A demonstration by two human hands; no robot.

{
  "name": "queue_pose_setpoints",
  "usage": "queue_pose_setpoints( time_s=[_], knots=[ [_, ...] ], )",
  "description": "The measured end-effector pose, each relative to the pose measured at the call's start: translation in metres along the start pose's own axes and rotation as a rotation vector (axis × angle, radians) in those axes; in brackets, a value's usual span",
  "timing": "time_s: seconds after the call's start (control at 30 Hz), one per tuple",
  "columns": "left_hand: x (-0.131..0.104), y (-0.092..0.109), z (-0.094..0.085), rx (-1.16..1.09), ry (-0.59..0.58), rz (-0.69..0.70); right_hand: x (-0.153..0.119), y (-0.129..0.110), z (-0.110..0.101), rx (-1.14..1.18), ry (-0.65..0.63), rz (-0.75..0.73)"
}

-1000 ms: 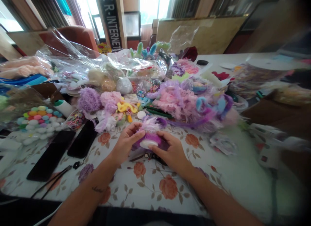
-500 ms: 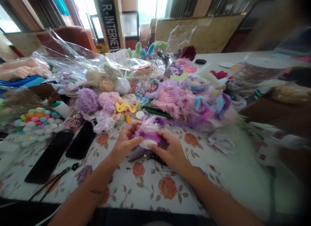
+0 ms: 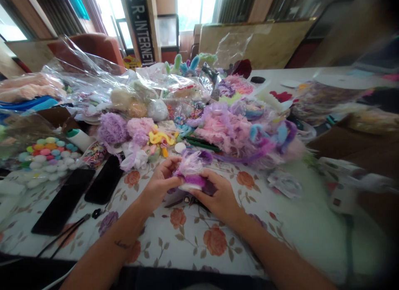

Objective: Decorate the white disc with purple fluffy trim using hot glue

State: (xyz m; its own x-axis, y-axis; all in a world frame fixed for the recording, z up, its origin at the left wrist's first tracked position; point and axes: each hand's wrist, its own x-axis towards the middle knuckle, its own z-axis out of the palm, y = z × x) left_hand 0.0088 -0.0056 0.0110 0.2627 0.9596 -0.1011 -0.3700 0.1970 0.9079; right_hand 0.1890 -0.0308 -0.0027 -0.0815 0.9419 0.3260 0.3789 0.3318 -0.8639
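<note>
Between my two hands is a small fluffy purple craft piece (image 3: 193,179), with pale lilac tufts on top, a bright purple fuzzy band and a white round base. My left hand (image 3: 163,177) pinches it from the left, thumb at the band and the other fingers curled behind. From the right, my right hand (image 3: 218,192) grips it with the thumb under the white base. Dark-handled scissors (image 3: 187,199) lie on the flowered cloth just beneath, partly covered by the right hand. A purple fuzzy strip (image 3: 205,156) shows right behind the piece.
Two black phones (image 3: 64,202) lie at the left near a dark cord (image 3: 70,229). Behind them is a bag of coloured pompoms (image 3: 50,152). Pink and lilac ruffled material (image 3: 221,130) heaps at the back. A white glue gun (image 3: 341,190) and a cardboard box (image 3: 339,136) stand at the right.
The craft piece has tipped slightly in my hands, so its white base shows less and the purple band more. Both hands stay in nearly the same place.
</note>
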Motion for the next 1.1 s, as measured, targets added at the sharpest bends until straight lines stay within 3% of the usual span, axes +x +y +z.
queue_pose_setpoints(
  time_s=[0.23,0.5,0.8,0.93,1.1],
  knots=[
    [0.004,-0.002,-0.001,0.044,0.017,0.015,0.005,-0.001,0.0,0.043,0.008,0.098],
    [0.007,-0.003,-0.005,0.065,0.08,0.194,0.014,-0.001,-0.008,0.535,0.009,0.406],
    [-0.001,0.0,0.004,0.296,-0.007,0.101,0.01,-0.005,-0.006,0.357,-0.064,0.262],
    [0.002,0.001,0.002,0.231,0.014,0.054,0.01,-0.003,-0.006,0.37,-0.074,0.278],
    [0.004,0.001,0.001,0.38,0.068,0.145,0.012,0.0,-0.004,0.52,-0.083,0.377]
  ],
)
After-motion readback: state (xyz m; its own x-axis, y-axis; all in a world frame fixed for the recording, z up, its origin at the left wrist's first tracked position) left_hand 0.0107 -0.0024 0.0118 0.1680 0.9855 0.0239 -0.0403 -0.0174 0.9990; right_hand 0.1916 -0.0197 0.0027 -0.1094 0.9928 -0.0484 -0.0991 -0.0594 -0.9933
